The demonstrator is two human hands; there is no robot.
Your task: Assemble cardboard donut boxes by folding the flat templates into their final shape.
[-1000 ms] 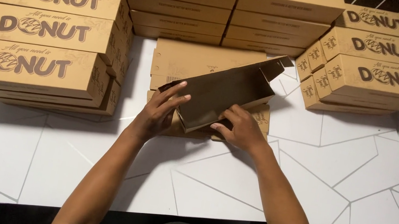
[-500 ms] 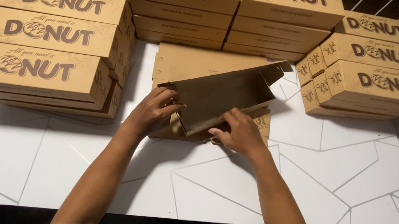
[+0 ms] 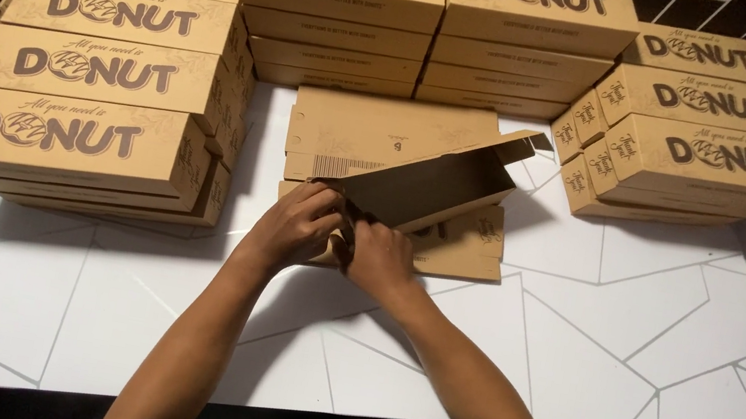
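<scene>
Two hands meet at near-left end of half-folded brown cardboard box (image 3: pixel 427 188) | left hand (image 3: pixel 294 227), right hand (image 3: pixel 380 259), fingers pinching its end flap | box on flat blanks mid-table, long axis running away rightward | both equally near

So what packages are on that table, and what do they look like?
Half-folded box: centre, brown card, dark inside, held by left hand and right hand.
Flat blanks: beneath it, plain brown.
Left stack: long brown boxes, dark lettering.
Back stacks: same.
Right stack: same, angled.
</scene>
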